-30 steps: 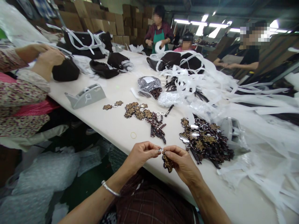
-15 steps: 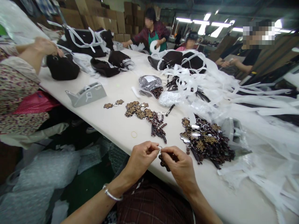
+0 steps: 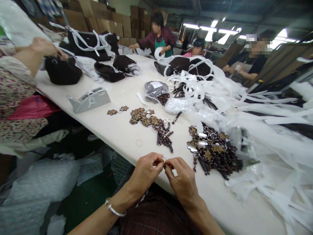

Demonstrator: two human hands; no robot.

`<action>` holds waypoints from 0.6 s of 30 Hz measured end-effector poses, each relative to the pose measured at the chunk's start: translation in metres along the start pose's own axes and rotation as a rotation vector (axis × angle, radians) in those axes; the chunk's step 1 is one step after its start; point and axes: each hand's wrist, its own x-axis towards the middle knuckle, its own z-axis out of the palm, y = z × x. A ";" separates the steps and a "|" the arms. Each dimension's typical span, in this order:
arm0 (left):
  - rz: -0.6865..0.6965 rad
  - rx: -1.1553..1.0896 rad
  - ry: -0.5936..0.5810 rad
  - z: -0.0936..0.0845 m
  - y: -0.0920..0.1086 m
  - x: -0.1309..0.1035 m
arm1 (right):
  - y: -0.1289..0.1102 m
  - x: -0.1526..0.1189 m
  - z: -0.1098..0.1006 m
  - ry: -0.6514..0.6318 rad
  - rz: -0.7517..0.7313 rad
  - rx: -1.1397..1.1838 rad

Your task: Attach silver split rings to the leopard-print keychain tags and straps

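Note:
Over the table's near edge, my left hand [image 3: 148, 169] pinches a small metal ring [image 3: 164, 159] between thumb and fingertips. My right hand [image 3: 183, 179] grips the same ring from the other side, its fingertips close to the left ones. Whatever hangs from the ring is mostly hidden behind my fingers. Ahead of the hands lie leopard-patterned flower charms [image 3: 144, 118] with metal rings, and dark beaded strands [image 3: 164, 138] beside them. A bigger heap of charms and strands [image 3: 215, 151] sits to the right of my right hand.
A grey tape dispenser [image 3: 90, 100] stands left on the table [image 3: 117, 137]; another [image 3: 241, 142] is partly under plastic at right. Behind are a bag of beads [image 3: 156, 89], dark handbags [image 3: 65, 71] and white strips [image 3: 227, 88]. Co-workers stand around. Bubble wrap [image 3: 41, 182] covers the floor.
Both hands have shifted slightly down and left in view. The flower charm that showed under my right hand is now hidden. The co-worker at the right has moved their hands.

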 end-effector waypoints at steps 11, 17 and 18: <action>-0.289 -0.323 -0.156 -0.017 -0.025 0.005 | 0.052 0.011 -0.014 -0.210 0.247 0.198; -0.305 -0.409 -0.102 -0.025 -0.032 0.012 | 0.082 0.062 0.004 -0.156 0.261 -0.160; -0.302 -0.408 -0.099 -0.025 -0.032 0.012 | 0.083 0.072 0.009 -0.173 0.249 -0.208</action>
